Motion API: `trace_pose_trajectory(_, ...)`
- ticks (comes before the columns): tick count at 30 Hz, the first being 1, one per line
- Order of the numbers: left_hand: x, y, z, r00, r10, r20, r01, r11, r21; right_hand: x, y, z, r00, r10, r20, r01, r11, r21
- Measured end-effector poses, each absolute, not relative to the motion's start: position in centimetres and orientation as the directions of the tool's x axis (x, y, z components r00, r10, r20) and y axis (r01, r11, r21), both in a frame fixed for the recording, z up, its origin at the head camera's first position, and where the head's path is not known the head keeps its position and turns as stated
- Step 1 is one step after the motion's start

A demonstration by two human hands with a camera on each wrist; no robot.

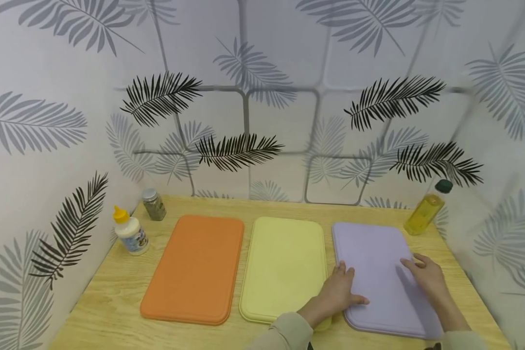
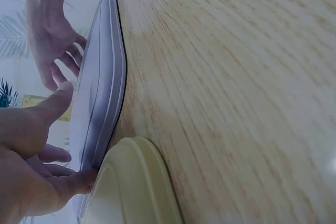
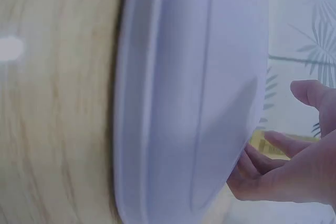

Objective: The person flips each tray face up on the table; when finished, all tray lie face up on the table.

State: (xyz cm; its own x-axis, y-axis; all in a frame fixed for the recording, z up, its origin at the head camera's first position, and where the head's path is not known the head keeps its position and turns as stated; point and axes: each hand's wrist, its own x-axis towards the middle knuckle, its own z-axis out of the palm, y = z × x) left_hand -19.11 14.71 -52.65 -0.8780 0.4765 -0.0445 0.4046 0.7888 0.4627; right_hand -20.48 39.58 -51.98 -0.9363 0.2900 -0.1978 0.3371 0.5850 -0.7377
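Observation:
A lavender rectangular board (image 1: 372, 272) with rounded corners and a stepped rim lies flat on the wooden table, at the right of a row of boards. My left hand (image 1: 336, 290) is at its left edge, fingers spread and thumb over the top face; in the left wrist view a fingertip of that hand (image 2: 31, 171) touches the side by the yellow board. At the opposite edge is my right hand (image 1: 429, 279), fingertips at the rim and thumb raised apart in the right wrist view. Left of the lavender board lies a similar yellow board (image 1: 284, 267).
An orange board (image 1: 197, 267) lies at the left of the row. Behind it to the left stand a white glue bottle (image 1: 132, 236) with a yellow cap and a small jar (image 1: 154, 205). A bottle of yellow liquid (image 1: 425, 214) stands back right. Leaf-patterned walls (image 1: 271, 116) enclose the table.

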Motion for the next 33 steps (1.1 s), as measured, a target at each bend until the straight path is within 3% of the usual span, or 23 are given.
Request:
trace_pose_trajectory(4, -19.1, 14.7, -52.4, -0.877, 0.478, -0.038, 0.408, 0.786, 0.465, -20.3, 40.2, -51.5, -0.909, 0.319, -0.268, 0.395, 0.457, -0.797)
trace_pose_trajectory(14, -19.0, 14.6, -52.2, -0.877, 0.479, -0.040, 0.410, 0.789, 0.457, -19.5, 41.8, -51.2, -0.881, 0.357, -0.311, 0.429, 0.322, -0.844)
trace_pose_trajectory(23, -18.9, 14.6, -52.0, -0.880, 0.471, -0.057, 0.400, 0.802, 0.443, -19.7, 42.9, -49.8, -0.890, 0.332, -0.313, 0.425, 0.352, -0.834)
trace_pose_trajectory(33, -18.6, 14.6, -52.0, -0.886, 0.461, -0.051, 0.400, 0.815, 0.420, -20.2, 44.4, -51.0, -0.919, 0.308, -0.246, 0.353, 0.363, -0.862)
